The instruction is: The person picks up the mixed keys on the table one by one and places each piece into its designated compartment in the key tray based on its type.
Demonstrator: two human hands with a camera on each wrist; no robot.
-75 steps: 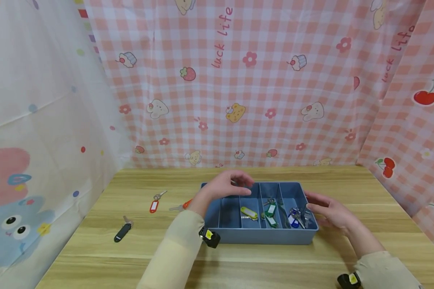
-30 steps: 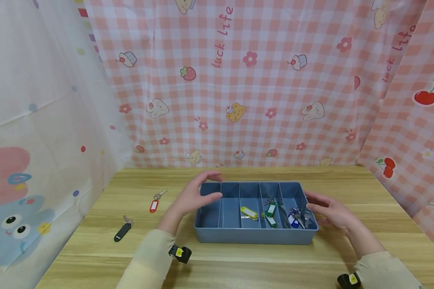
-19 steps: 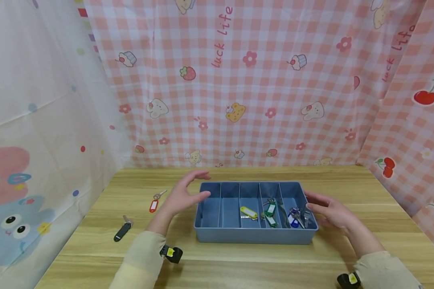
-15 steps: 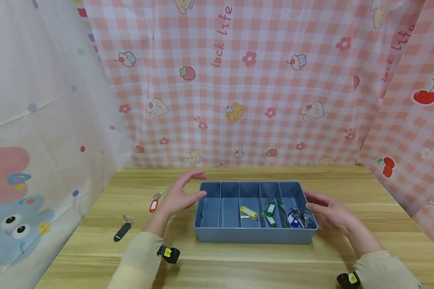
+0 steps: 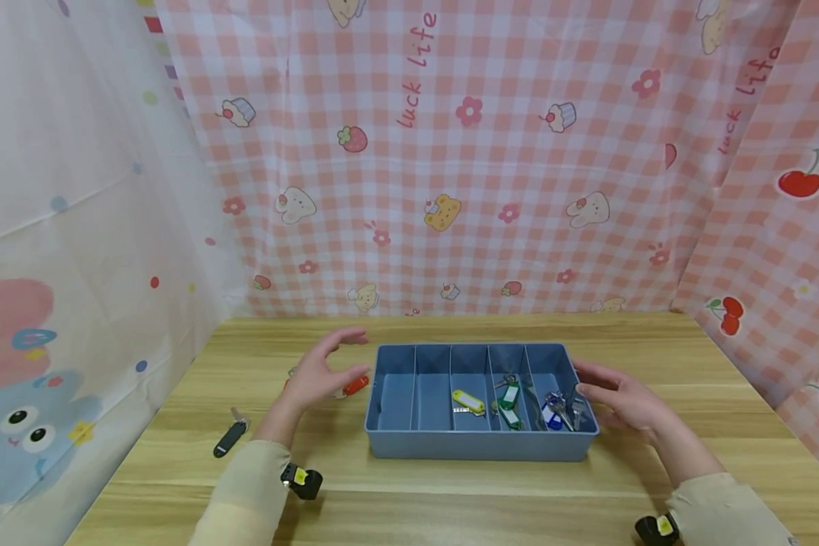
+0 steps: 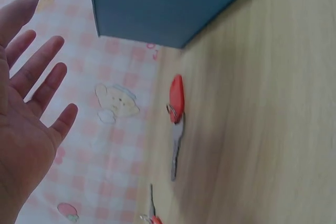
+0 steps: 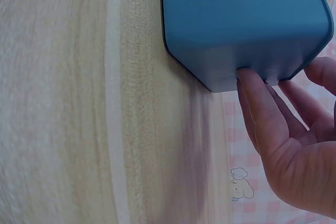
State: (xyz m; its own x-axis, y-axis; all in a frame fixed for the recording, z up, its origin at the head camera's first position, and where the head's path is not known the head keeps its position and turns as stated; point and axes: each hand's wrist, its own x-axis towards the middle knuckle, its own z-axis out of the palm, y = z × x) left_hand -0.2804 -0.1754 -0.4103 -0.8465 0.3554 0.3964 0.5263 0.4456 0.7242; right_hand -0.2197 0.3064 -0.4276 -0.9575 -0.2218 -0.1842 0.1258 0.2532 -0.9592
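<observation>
My left hand (image 5: pixel 314 375) hovers over the table left of the blue divided box (image 5: pixel 481 446), fingers and thumb spread and holding nothing. Below it lies a key with a red tag (image 6: pixel 177 95), apart from the box in the left wrist view. A second key with a red tag (image 6: pixel 152 217) is mostly hidden behind this hand in the head view. My right hand (image 5: pixel 624 398) touches the outer right end of the box with extended fingertips (image 7: pixel 245 74), its thumb at the rim. Inside the box are a yellow-tagged key (image 5: pixel 469 402), green-tagged keys (image 5: pixel 509 396) and blue-tagged keys (image 5: pixel 555 413).
A key with a black tag (image 5: pixel 230 438) lies farther left on the wooden table (image 5: pixel 409 504). Checked pink cloth (image 5: pixel 484 250) hangs behind the table, and a pale printed cloth (image 5: pixel 109 250) hangs at the left.
My left hand has moved left from above the box, past its left end, to over the red-tagged keys. My right hand has stayed at the right end.
</observation>
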